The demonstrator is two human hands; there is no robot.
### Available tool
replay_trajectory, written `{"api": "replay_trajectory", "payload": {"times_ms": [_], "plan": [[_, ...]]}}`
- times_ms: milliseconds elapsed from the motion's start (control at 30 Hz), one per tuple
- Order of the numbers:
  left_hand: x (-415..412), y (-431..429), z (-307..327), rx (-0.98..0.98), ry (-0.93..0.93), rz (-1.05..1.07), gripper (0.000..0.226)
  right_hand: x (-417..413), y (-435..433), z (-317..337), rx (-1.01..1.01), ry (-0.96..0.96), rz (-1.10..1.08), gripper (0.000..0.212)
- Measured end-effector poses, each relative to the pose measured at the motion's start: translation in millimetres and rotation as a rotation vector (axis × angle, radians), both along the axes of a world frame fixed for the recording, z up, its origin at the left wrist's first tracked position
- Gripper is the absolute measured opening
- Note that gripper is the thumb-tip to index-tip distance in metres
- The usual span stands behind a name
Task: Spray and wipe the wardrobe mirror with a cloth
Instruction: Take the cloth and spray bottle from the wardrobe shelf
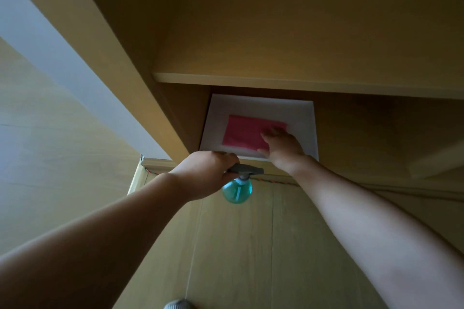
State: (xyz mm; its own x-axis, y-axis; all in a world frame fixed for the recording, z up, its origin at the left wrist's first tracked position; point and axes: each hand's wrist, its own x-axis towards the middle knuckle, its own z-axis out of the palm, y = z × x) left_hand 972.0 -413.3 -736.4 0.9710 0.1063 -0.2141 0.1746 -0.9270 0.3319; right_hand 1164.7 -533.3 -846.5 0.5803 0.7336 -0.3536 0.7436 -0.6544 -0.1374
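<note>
The left hand (pixel 208 170) is closed round the grey trigger head of the spray bottle (pixel 237 189), its fingers (pixel 227 158) curled over the top so the teal body hangs below the fist, in front of the wardrobe's bottom edge. To its right, in the low compartment under the shelf (pixel 301 84), a white sheet (pixel 216 128) lies flat, and on it the pink cloth (pixel 241 132), a folded rectangle with its long axis running left to right. The right hand (pixel 282 144) is the nearer one to it: it lies palm down on the cloth's right end, fingers (pixel 272 132) spread fairly flat and touching the fabric, not yet pinched on it (the compartment is dim, so a thumb tucked under an edge cannot be ruled out). The cloth stretches leftward from those fingers, so a closing of them should gather it. No mirror shows in this view.
</note>
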Motion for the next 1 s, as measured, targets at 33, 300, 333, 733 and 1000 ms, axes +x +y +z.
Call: {"api": "replay_trajectory", "payload": {"times_ms": [33, 300, 333, 733, 1000], "plan": [[-0.4, 0.3, -0.2, 0.006, 0.009, -0.006, 0.024, -1.1, 2.2, -1.5, -0.028, -0.027, 0.019, 0.05], [-0.8, 2.6, -0.6, -0.016, -0.007, -0.018, 0.024, -7.5, 5.4, 1.3, 0.027, -0.256, 0.093, 0.035], [-0.8, 2.4, -0.4, -0.02, -0.011, -0.021, 0.023, -7.5, 3.3, 1.8, 0.068, -0.252, 0.066, 0.035], [15.2, -29.2, 20.6, 0.014, -0.169, -0.179, 0.027, -31.8, -75.6, 69.2, 0.987, 0.385, -0.186, 0.029], [25.1, -67.3, 67.0, -0.013, -0.372, -0.284, 0.027, -54.8, -125.3, 158.7, 1.146, 0.631, -0.199, 0.035]]}}
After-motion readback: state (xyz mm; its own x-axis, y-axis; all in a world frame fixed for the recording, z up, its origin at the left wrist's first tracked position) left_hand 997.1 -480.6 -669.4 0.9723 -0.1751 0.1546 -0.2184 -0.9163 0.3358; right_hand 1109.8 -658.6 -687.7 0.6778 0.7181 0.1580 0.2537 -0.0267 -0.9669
